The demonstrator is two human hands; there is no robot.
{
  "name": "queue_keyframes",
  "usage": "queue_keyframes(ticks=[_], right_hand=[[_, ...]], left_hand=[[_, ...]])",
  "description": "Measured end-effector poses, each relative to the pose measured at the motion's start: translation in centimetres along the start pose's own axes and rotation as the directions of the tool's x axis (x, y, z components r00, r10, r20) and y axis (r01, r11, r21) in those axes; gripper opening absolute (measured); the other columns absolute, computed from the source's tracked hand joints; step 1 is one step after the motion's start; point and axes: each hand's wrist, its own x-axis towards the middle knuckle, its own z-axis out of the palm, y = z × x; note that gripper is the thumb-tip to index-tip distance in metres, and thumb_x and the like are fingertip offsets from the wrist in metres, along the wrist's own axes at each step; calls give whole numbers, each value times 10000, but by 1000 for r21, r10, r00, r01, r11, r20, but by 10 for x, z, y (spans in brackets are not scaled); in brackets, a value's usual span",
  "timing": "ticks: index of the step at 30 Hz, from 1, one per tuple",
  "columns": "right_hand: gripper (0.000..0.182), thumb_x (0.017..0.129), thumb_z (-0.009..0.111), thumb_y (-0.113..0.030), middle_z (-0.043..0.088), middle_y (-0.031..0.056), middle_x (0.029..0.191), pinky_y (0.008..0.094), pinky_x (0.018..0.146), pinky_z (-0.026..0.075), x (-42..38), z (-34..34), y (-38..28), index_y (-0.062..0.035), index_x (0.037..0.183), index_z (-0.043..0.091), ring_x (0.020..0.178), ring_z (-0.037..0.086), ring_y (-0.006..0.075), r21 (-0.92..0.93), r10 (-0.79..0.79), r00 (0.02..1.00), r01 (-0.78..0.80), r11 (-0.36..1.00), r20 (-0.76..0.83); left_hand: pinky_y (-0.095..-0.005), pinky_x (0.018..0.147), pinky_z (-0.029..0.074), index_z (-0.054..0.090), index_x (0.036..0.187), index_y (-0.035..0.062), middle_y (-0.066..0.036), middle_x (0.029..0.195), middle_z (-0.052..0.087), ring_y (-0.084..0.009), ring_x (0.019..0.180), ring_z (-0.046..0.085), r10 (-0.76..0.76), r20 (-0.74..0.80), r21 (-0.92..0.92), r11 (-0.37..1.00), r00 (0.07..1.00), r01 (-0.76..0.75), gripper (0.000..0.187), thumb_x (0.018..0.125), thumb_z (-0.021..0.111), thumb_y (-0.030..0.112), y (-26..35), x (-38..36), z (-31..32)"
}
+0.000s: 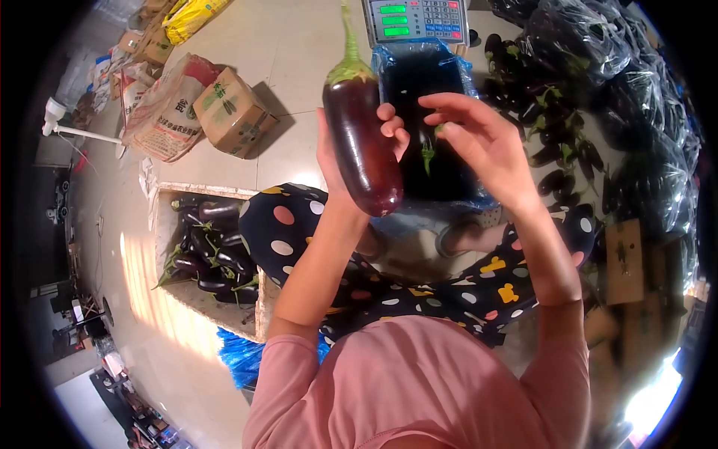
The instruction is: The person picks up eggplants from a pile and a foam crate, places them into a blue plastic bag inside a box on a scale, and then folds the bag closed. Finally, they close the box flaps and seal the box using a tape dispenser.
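Note:
A large, glossy dark purple eggplant (360, 146) is upright in my left hand (392, 130), its green stem pointing away from me. My fingers wrap its right side. My right hand (479, 142) hovers over a dark bin lined with blue plastic (475, 191), fingers bent and apart, and a small green bit shows by the thumb tip. Inside the bin, in deep shadow, lies at least one eggplant with a green stem (428, 159). Past the bin stands a digital scale (416, 22) with lit green displays.
To my left, a foam box (262, 303) holds several eggplants. Beyond it are a cardboard box (233, 112) and a woven sack (168, 112). Loose eggplants (557, 131) cover the floor at right, beside clear plastic bags (636, 97). Blue plastic (238, 358) lies near my left side.

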Motion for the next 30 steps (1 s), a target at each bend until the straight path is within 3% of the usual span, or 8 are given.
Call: queue_keyframes(ticks=[8, 15, 16, 19, 24, 25, 27, 30], right_hand=[[302, 901, 522, -69, 589, 105, 1131, 260, 892, 438, -7, -10, 8, 22, 1189, 518, 1010, 562, 134, 30, 66, 997, -65, 997, -26], [272, 903, 503, -31, 602, 97, 1114, 254, 871, 441, -7, 3, 5, 15, 1169, 533, 973, 573, 132, -24, 90, 996, -89, 996, 6], [267, 905, 503, -31, 598, 99, 1124, 258, 875, 443, -8, 5, 3, 18, 1165, 534, 979, 572, 140, -53, 92, 996, -92, 994, 7], [254, 923, 487, -63, 604, 93, 1114, 265, 860, 451, -10, 4, 7, 16, 1158, 543, 964, 583, 148, -177, 86, 996, -82, 981, 12], [275, 934, 479, -92, 601, 92, 1136, 265, 839, 456, -6, 3, 20, -6, 1189, 542, 964, 584, 142, -248, 95, 995, -83, 965, 39], [276, 936, 477, -93, 601, 91, 1134, 266, 836, 457, -5, 4, 23, -10, 1190, 542, 963, 584, 141, -263, 105, 993, -89, 961, 47], [278, 934, 479, -93, 601, 90, 1128, 266, 838, 457, -3, 7, 27, -16, 1193, 543, 960, 583, 141, -264, 140, 988, -118, 957, 69], [282, 936, 479, -111, 594, 86, 1134, 267, 844, 449, 2, 17, 23, -14, 1193, 542, 965, 573, 146, -298, 162, 982, -128, 946, 92]], left_hand=[[-324, 734, 373, 384, 1317, 103, -60, 881, 435, -181, 766, 384, 59, 7, 127, 990, 998, -60, 755, 812, 460, 659, 10, -2, 7], [-362, 775, 434, 379, 1331, 134, -63, 856, 455, -211, 777, 417, 144, 138, 60, 986, 980, -153, 763, 799, 468, 673, 44, -20, 27], [-363, 785, 430, 376, 1332, 136, -57, 844, 443, -210, 789, 406, 149, 226, 45, 985, 963, -164, 746, 808, 469, 659, 58, -28, 32], [-302, 829, 418, 465, 1310, 168, -12, 888, 444, -132, 808, 401, 250, 342, 210, 919, 906, -333, 434, 897, 506, 296, 109, -79, 61], [-337, 824, 464, 460, 1264, 59, -105, 933, 475, -216, 858, 456, 719, 220, 305, 592, 660, -746, 547, 895, 457, 462, 176, -209, 57], [-355, 815, 480, 462, 1244, 31, -133, 955, 484, -243, 869, 476, 784, 178, 305, 531, 595, -790, 591, 890, 438, 505, 186, -238, 41], [-382, 774, 502, 481, 1190, 15, -157, 979, 518, -275, 860, 522, 932, -13, 481, 323, 361, -815, 606, 899, 382, 537, 183, -292, 11], [-408, 792, 489, 498, 1150, 25, -184, 994, 559, -309, 885, 548, 964, -195, 449, 251, 180, -858, 592, 901, 360, 544, 175, -362, -38]])
